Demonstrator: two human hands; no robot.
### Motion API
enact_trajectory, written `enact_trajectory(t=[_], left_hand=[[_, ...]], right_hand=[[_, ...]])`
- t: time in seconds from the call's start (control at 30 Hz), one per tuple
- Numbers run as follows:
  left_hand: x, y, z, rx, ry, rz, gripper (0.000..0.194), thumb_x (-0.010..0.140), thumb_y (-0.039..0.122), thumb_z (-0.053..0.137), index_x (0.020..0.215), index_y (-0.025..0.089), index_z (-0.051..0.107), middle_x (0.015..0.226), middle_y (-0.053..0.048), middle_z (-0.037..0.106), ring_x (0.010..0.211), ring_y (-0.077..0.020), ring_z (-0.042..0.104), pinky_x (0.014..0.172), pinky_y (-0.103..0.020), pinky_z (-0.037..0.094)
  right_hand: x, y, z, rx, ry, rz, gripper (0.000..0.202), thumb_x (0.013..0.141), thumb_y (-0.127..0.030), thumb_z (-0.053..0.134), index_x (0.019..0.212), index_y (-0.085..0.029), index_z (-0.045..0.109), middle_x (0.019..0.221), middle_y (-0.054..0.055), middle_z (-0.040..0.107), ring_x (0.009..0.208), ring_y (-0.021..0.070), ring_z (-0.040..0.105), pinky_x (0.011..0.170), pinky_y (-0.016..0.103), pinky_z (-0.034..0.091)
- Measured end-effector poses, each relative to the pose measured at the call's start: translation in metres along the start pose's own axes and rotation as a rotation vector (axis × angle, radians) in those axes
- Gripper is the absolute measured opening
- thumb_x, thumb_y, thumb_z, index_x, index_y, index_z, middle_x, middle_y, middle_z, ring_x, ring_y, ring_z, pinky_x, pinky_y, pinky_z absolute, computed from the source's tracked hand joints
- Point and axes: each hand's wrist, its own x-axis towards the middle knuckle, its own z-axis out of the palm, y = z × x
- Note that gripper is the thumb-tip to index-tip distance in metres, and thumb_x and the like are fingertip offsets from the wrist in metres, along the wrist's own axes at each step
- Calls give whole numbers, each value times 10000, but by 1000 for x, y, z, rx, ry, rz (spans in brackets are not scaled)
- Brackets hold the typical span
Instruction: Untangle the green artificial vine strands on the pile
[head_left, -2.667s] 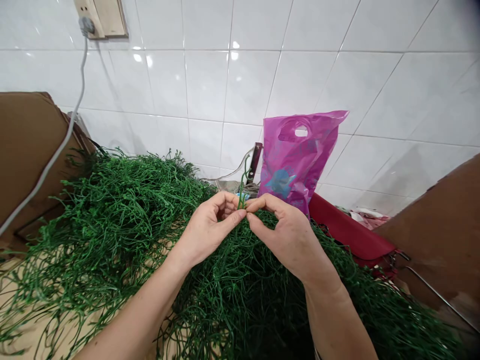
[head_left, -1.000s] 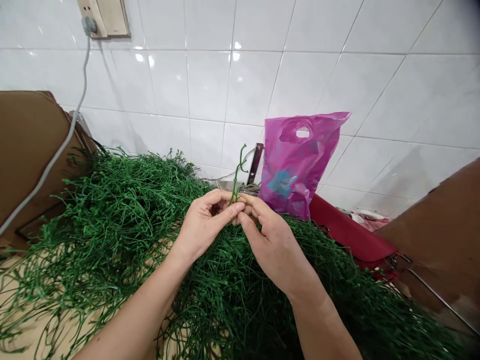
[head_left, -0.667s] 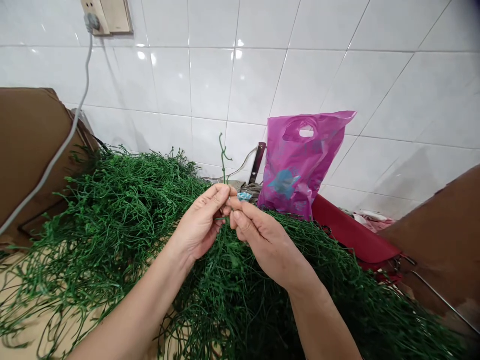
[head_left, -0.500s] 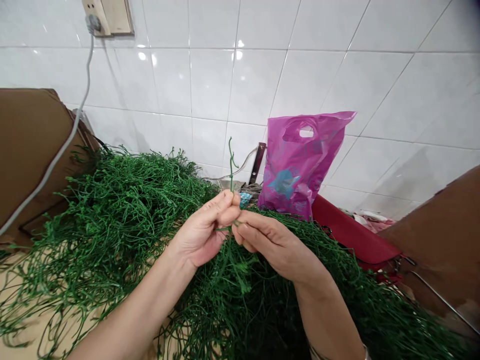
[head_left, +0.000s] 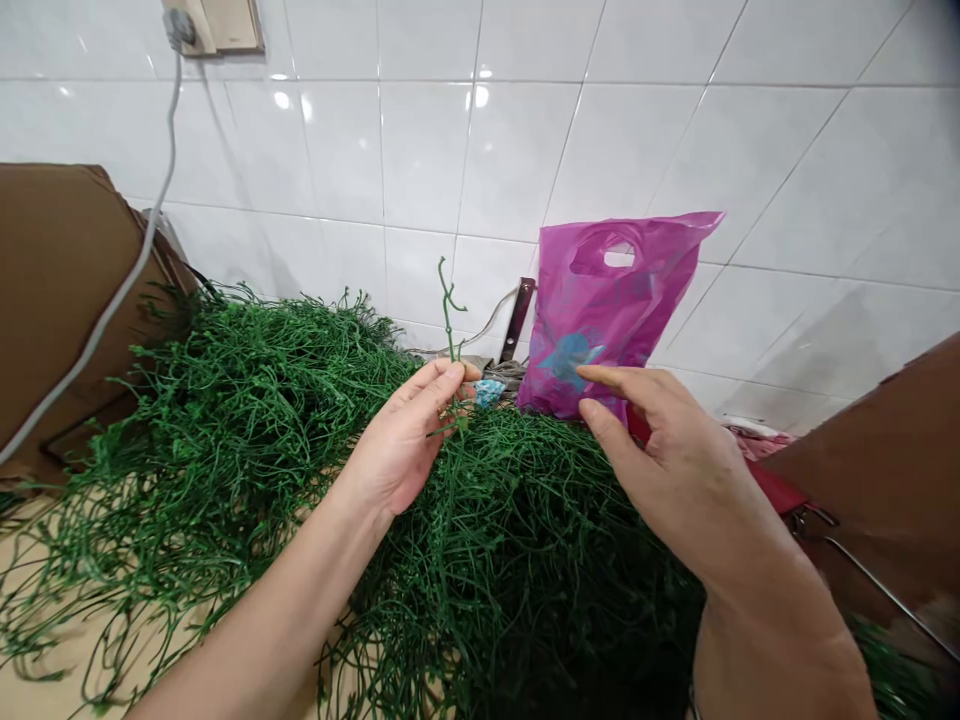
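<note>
Between thumb and fingers, my left hand [head_left: 416, 425] pinches a thin green plastic stem [head_left: 448, 318]. The stem's branched tip points up above the fingers, and part of it hangs below them. My right hand [head_left: 667, 450] is off to the right, thumb and forefinger apart with nothing between them. It is in front of the purple plastic bag [head_left: 555, 300]; whether it touches the bag I cannot tell. Beneath both hands spreads a large heap of similar green stems [head_left: 525, 520], and another heap [head_left: 262, 390] lies to the left.
A brown cardboard box [head_left: 67, 300] stands at the left, with a grey cable [head_left: 142, 250] running down before it from a wall plug. On the right are a red bag [head_left: 776, 488] and a brown surface [head_left: 892, 460]. White tiles [head_left: 420, 150] cover the wall behind.
My right hand has let go of the stem and moved right, its fingers opening. My left hand still holds the stem, which now leans slightly left.
</note>
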Motion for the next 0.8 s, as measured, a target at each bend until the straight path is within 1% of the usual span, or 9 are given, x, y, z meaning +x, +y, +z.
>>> enact_trajectory(t=[0.07,0.17,0.23,0.3,0.4,0.47,0.53,0.67,0.8], left_hand=[[-3,-1,4,43,-3,13,190,848,405,727,869,218,709,1011,0,681,948,-135,583,769,-212,459],[-7,-1,10,50,-27,32,192,831,398,734,849,209,700,959,2,676,857,-130,584,748,-221,456],[-8,-2,11,61,-43,24,216,826,415,728,853,204,688,958,-1,671,794,-129,580,716,-233,460],[-6,-3,10,94,-44,47,263,875,469,657,937,215,688,1036,-22,674,855,-156,601,738,-254,472],[-5,-4,7,207,51,261,331,961,511,509,1088,239,651,1188,-50,640,1093,-197,571,863,-280,466],[-8,-2,6,349,118,448,274,971,471,516,1062,234,620,1127,-49,629,1066,-187,559,882,-279,451],[-12,-1,8,540,81,561,196,949,409,580,1009,222,594,1012,-37,617,944,-175,564,854,-281,451],[-16,-6,13,948,-135,588,269,841,310,733,1054,217,596,1054,-51,647,979,-211,584,895,-329,447],[-11,-12,11,1024,-137,530,195,895,175,611,1088,204,604,1067,-61,692,986,-208,628,903,-332,455]], right_hand=[[-5,-16,8,71,-79,-34,260,959,-350,565,1140,-212,690,1152,100,699,1102,263,610,1017,457,427],[-11,-39,27,203,-282,-53,212,942,-348,632,1112,-231,683,1121,52,710,1065,227,612,972,394,442],[-11,-45,39,279,-409,-20,73,938,-265,621,945,-220,678,936,7,710,890,182,618,835,329,462],[-9,-42,47,374,-459,33,178,934,-198,565,758,-207,598,731,-33,626,703,137,556,688,275,432],[-2,-28,49,505,-348,164,194,913,-246,557,723,-206,551,677,-37,567,657,129,519,639,265,408],[3,-18,46,582,-228,279,190,892,-326,592,750,-201,572,705,-21,590,686,140,546,661,276,426],[6,-12,43,673,-135,360,229,862,-385,632,740,-200,576,706,-16,592,704,145,565,683,282,448],[8,-12,37,806,-89,421,266,818,-423,688,714,-201,583,689,-17,590,686,143,578,685,287,479],[8,-15,33,906,-142,417,261,854,-443,663,778,-194,647,752,17,660,703,149,604,715,307,514]])
